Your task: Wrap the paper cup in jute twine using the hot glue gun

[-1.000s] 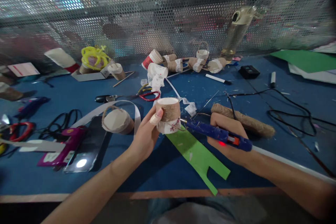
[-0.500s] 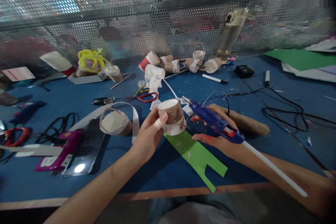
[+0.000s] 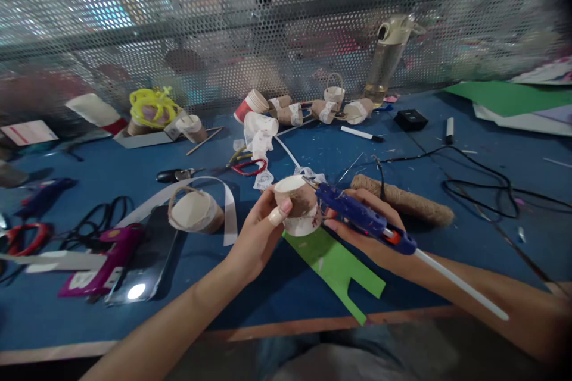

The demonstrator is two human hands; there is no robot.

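My left hand grips a small paper cup partly wrapped in brown twine, its white printed part uncovered at the lower end. My right hand is closed around a blue glue gun, with a long white glue stick sticking out of its back. The gun's metal nozzle is at the cup's upper rim; whether it touches I cannot tell. Under the cup lies a green cut piece. Behind my right hand rests a roll of brown twine.
To the left are a twine-wrapped cup with a handle, a phone with its light on and a purple glue gun. Red-handled scissors lie ahead. Several wrapped cups and a bottle stand by the perforated metal screen.
The glue gun has moved left and down, bringing its nozzle to the cup's rim. My left hand has shifted the cup slightly right and down and tilted it.
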